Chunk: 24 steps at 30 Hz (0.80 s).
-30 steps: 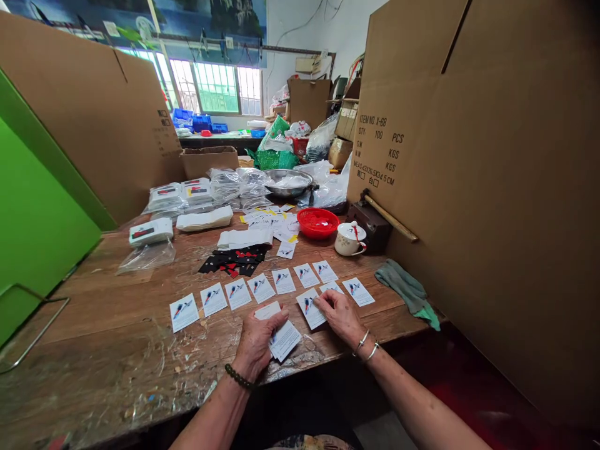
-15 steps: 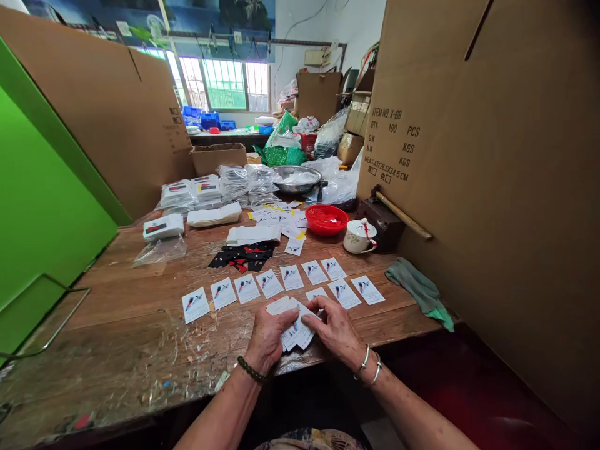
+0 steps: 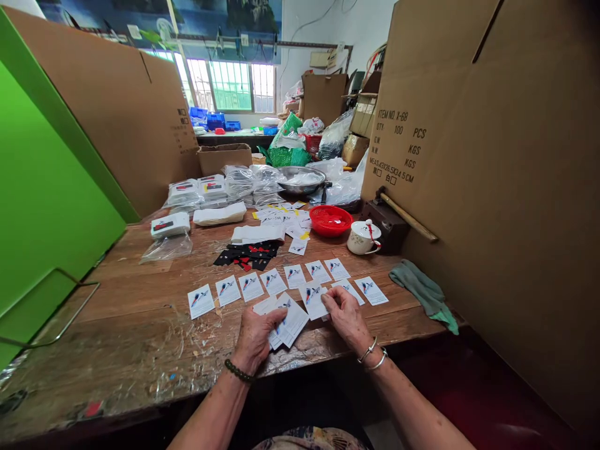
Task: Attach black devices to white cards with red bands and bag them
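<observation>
cards: white, blue-and-red print | flat pieces: black and red | basket: red | cup: white, floral pattern | cloth: grey, green end | desk: brown wood grain | carton: tan, black lettering | panel: bright green | beaded bracelet: dark green

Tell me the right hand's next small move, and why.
I'd probably settle the pinched card flat, in line with the front-row cards, then let go. The right hand grips it just left of them, while the left hand holds a fanned stack of more. Whether the card already touches the table is unclear.
</observation>
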{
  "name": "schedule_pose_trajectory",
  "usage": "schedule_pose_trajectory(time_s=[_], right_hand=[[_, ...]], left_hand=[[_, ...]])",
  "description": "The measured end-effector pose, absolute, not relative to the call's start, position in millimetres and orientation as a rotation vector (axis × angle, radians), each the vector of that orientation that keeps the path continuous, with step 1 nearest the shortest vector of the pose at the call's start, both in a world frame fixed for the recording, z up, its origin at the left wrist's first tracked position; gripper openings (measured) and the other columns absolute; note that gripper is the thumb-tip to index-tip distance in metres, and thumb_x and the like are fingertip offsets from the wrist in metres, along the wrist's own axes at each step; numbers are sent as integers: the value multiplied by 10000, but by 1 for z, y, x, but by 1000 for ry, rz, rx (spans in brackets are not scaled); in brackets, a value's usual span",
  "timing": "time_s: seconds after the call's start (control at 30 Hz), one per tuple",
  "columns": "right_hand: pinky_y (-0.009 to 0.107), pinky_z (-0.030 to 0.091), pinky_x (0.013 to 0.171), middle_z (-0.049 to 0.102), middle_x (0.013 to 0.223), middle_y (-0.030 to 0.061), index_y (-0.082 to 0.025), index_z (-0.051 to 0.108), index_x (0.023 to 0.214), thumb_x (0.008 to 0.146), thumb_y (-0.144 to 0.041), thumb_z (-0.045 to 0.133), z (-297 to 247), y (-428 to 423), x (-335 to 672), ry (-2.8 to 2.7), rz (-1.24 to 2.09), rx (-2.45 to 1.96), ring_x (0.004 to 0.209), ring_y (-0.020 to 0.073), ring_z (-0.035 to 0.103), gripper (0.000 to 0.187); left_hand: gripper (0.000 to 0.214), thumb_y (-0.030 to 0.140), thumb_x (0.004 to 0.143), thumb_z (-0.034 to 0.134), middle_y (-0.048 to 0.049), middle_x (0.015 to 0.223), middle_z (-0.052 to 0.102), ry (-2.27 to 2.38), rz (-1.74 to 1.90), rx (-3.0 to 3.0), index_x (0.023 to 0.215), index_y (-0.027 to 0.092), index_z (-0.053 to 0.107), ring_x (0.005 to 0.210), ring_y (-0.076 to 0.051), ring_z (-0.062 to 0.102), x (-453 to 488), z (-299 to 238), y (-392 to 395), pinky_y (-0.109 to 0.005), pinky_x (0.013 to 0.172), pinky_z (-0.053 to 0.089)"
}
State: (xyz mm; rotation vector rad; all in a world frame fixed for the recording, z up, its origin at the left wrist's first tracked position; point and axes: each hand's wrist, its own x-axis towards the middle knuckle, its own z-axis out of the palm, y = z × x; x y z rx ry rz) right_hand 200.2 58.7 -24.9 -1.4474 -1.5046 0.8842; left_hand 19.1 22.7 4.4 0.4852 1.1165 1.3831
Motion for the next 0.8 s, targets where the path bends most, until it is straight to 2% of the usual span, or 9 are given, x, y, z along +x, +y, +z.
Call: schedule_pose_trajectory(time_s=[0.1,0.23,0.4,0.5,0.6,0.7,0.8], right_hand=[[268,401,547,551,589,-26,-226,497,722,822,-366,497,-28,57,195,-1601,853,-1485,531,154,539,172],[279,384,608,593,625,-4,-221,521,733,828,-277,511,-32,50,181,-1808,555,-1551,604,170,567,110],[300,402,682,623,785,66,-215,593,712,873,-249,488,-25,43,178,-1977,274,-1542,752,198,579,195],[305,431,719,632,807,69,-207,637,757,886,-334,500,-17,43,179,-1882,480,-1428,784,202,580,227],[275,431,631,637,735,20,-199,645,796,823,-384,570,-11,45,175,-1777,901,-1330,664,166,555,201],[249,398,570,580,641,-15,-190,591,691,751,-368,603,-9,47,169,-1682,1098,-1280,597,138,506,188],[244,380,531,526,588,-29,-194,544,641,742,-403,572,-9,47,167,-1590,1187,-1276,546,124,465,234]], left_hand=[[389,125,404,865,-42,739,743,1130,1424,474,761,121,711,589,-167,654,6,4,22,-290,606,531],[350,132,404,868,-33,661,726,1178,1410,493,716,119,710,545,-164,637,3,6,19,-273,547,512],[321,153,407,866,-22,626,712,1222,1399,535,684,123,707,511,-142,605,6,6,17,-252,511,486],[324,153,417,868,-20,634,708,1229,1397,579,696,120,709,514,-131,594,8,5,18,-242,510,476],[336,156,422,874,-27,638,705,1174,1379,596,711,113,707,522,-139,597,11,7,18,-247,508,477],[369,162,436,876,-46,691,722,1040,1329,580,767,108,721,567,-162,627,12,13,15,-276,562,510],[398,137,433,868,-76,797,747,979,1281,558,807,103,736,648,-190,660,9,17,10,-305,641,534]])
